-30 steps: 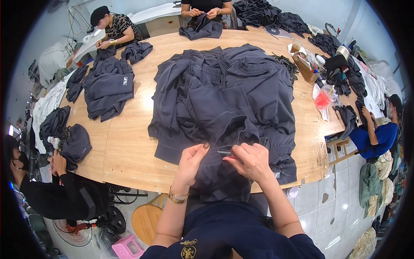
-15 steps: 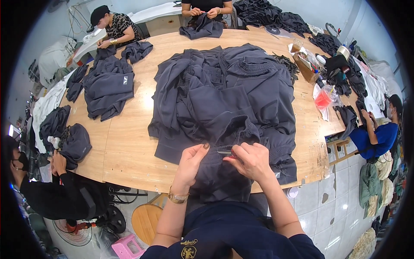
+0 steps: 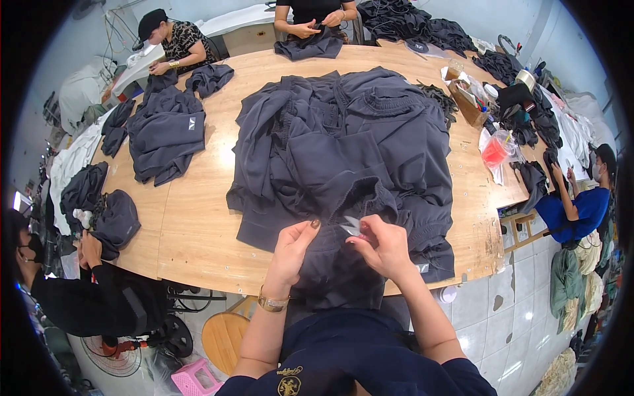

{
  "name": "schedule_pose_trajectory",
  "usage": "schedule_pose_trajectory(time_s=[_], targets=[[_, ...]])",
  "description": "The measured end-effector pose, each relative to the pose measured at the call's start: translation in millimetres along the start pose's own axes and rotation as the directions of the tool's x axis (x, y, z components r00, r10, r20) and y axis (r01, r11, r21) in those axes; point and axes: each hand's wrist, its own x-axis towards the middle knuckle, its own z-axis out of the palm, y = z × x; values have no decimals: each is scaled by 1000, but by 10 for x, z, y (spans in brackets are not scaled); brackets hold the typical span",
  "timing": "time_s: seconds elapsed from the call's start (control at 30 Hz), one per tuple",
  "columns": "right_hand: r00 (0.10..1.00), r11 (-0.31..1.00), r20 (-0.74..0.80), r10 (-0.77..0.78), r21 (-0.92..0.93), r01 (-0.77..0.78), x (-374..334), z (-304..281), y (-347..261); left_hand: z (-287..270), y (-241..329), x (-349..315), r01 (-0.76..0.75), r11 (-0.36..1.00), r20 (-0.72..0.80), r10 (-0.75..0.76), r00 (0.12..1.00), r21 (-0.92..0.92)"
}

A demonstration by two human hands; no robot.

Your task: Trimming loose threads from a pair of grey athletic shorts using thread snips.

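Thread snips (image 3: 351, 227) are gripped in my right hand (image 3: 388, 251), with their silvery blades spread apart and pointing left. My left hand (image 3: 290, 252) is closed, thumb and finger pinched together just left of the blades; what lies between the fingertips is too small to make out. Both hands are over the near side of a heap of dark grey garments (image 3: 330, 155). Right behind the snips, a gathered elastic opening (image 3: 364, 193) of one garment stands up in a loop. Dark cloth also hangs over the table's near edge between my forearms.
On the wooden table (image 3: 191, 224) lie more dark garments (image 3: 168, 129) at left. A cup of red drink (image 3: 495, 153) and a box of small items (image 3: 467, 99) stand at right. Several people work around the table. A round wooden stool (image 3: 223, 343) is below left.
The snips in my right hand have gone from closed to spread blades, and that hand's fingers have loosened and shifted slightly. My left hand keeps its place and pinch.
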Motion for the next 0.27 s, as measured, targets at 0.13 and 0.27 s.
schedule_pose_trajectory(time_s=[0.13,0.27], targets=[[945,885,119,305,332,-327,-27,46,-219,-54,-52,-7,-98,986,18,96,995,137],[901,813,171,398,390,-433,-75,252,-216,39,10,-47,-268,784,14,315,949,560]])
